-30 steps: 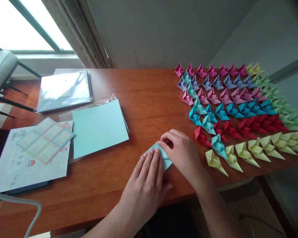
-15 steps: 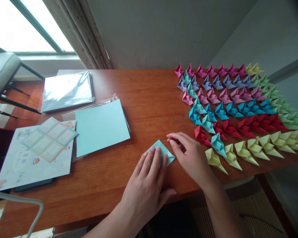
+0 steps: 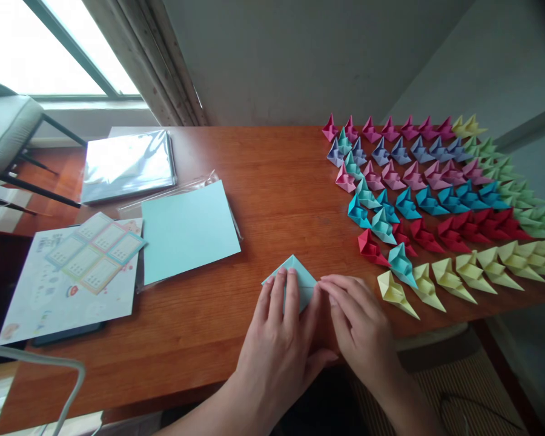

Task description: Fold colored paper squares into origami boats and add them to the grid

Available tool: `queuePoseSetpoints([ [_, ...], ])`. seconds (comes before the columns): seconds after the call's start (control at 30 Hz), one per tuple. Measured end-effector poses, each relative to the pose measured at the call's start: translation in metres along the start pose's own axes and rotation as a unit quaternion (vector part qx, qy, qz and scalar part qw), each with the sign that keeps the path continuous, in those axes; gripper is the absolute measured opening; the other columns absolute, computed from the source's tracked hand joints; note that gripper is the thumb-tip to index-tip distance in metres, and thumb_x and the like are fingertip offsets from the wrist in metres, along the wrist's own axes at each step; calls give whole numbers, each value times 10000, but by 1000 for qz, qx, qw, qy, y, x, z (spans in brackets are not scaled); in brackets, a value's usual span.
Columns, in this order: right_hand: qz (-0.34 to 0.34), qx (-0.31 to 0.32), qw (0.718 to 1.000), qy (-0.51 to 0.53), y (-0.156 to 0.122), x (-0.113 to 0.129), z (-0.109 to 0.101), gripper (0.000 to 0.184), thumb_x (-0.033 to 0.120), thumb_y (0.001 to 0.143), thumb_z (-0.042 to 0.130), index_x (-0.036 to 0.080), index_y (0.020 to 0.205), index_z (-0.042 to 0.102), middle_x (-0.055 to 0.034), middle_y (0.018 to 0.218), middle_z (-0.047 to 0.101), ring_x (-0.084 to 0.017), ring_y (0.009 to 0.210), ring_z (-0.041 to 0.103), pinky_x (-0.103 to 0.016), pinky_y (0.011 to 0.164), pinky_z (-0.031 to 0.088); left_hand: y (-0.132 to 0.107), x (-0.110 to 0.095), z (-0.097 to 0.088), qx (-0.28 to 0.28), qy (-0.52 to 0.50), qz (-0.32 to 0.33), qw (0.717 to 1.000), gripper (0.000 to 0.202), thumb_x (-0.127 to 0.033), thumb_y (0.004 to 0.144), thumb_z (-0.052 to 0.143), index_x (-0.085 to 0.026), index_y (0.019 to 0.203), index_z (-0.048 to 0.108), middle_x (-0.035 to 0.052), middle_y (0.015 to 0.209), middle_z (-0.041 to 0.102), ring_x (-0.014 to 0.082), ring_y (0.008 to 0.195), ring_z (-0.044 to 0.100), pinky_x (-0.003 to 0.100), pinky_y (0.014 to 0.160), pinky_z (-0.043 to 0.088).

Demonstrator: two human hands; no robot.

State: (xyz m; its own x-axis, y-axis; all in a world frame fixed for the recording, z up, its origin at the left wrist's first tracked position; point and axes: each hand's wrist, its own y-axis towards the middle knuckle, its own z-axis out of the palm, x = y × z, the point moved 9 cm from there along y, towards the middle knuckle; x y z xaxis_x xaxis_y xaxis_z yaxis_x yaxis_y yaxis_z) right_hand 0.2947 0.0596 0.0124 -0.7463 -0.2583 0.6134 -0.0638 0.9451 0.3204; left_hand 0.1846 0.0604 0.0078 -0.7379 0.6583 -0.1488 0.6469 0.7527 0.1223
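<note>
A light-blue folded paper (image 3: 297, 274) lies flat on the wooden table (image 3: 263, 181) near its front edge. My left hand (image 3: 284, 339) rests on it, fingers stretched out and pressing its near part down. My right hand (image 3: 358, 321) lies flat beside it on the right, fingers extended, fingertips touching the paper's right corner. To the right, several finished origami pieces (image 3: 431, 194) stand in coloured rows: pink, purple, blue, red, yellow, green.
A stack of light-blue sheets (image 3: 188, 230) in a clear sleeve lies left of the hands. Further left are a printed instruction sheet (image 3: 72, 275) over a dark tablet and a shiny plastic packet (image 3: 127, 163). A chair (image 3: 4, 127) stands by the window.
My right hand lifted off the folded paper, swung right, then came down flat beside its right corner. My left hand stayed pressing on the paper, which now shows as a pointed shape.
</note>
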Motion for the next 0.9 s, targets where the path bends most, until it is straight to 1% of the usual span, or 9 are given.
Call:
queuePoseSetpoints([
  [0.17, -14, 9, 1000, -22, -10, 2, 4, 483, -33, 951, 438, 192, 1356, 574, -116, 1218, 617, -229, 1155, 556, -430, 992, 513, -1, 1, 0, -6, 5, 17, 1000, 883, -752, 875, 464, -124, 1496, 451, 265, 1493, 494, 421, 1399, 453, 517, 1147, 334],
  [0.27, -22, 21, 998, -55, -14, 4, 7, 480, -16, 956, 453, 195, 1368, 577, -127, 1254, 603, -247, 1169, 546, -457, 990, 519, -4, 4, 0, -9, -1, 27, 1000, 858, -729, 904, 437, -91, 1477, 473, 258, 1512, 478, 407, 1422, 428, 498, 1166, 310],
  [0.4, -36, 48, 991, -119, -17, 7, 10, 457, 37, 962, 478, 175, 1385, 579, -154, 1290, 603, -294, 1183, 542, -513, 977, 523, -6, 5, 1, 0, -1, 40, 999, 847, -713, 918, 428, -74, 1473, 476, 257, 1536, 446, 408, 1442, 398, 498, 1174, 299],
  [0.57, -34, 68, 984, -159, -17, 9, 12, 458, 49, 946, 467, 176, 1364, 607, -159, 1298, 620, -317, 1178, 556, -546, 970, 522, -5, 7, -2, 9, 26, 57, 998, 759, -617, 964, 443, -31, 1442, 503, 232, 1535, 459, 366, 1417, 448, 462, 1165, 334],
  [0.63, -31, 65, 983, -169, -17, 9, 12, 468, 50, 939, 472, 186, 1366, 607, -156, 1299, 624, -319, 1171, 562, -557, 966, 520, -6, 13, -5, 10, 31, 66, 997, 730, -583, 976, 445, -13, 1426, 518, 217, 1530, 472, 345, 1407, 466, 438, 1163, 346],
  [0.7, -28, 58, 982, -175, -17, 9, 12, 483, 45, 934, 477, 200, 1375, 598, -150, 1305, 622, -316, 1161, 564, -559, 960, 518, -11, 23, -9, 4, 32, 69, 997, 707, -560, 982, 453, -5, 1413, 532, 206, 1524, 485, 327, 1408, 468, 415, 1167, 347],
  [0.83, -33, 48, 983, -173, -18, 9, 12, 495, 24, 923, 485, 189, 1378, 588, -153, 1301, 618, -318, 1148, 559, -549, 952, 513, -23, 50, -21, -23, 54, 39, 997, 639, -495, 998, 461, -16, 1414, 535, 179, 1530, 484, 309, 1408, 473, 405, 1201, 291],
  [0.9, -37, 50, 983, -174, -18, 10, 12, 491, 21, 919, 489, 175, 1374, 589, -159, 1301, 614, -324, 1152, 553, -551, 954, 509, -28, 56, -24, -23, 62, 33, 997, 619, -476, 1001, 463, -24, 1419, 532, 165, 1528, 488, 307, 1407, 475, 406, 1214, 268],
])
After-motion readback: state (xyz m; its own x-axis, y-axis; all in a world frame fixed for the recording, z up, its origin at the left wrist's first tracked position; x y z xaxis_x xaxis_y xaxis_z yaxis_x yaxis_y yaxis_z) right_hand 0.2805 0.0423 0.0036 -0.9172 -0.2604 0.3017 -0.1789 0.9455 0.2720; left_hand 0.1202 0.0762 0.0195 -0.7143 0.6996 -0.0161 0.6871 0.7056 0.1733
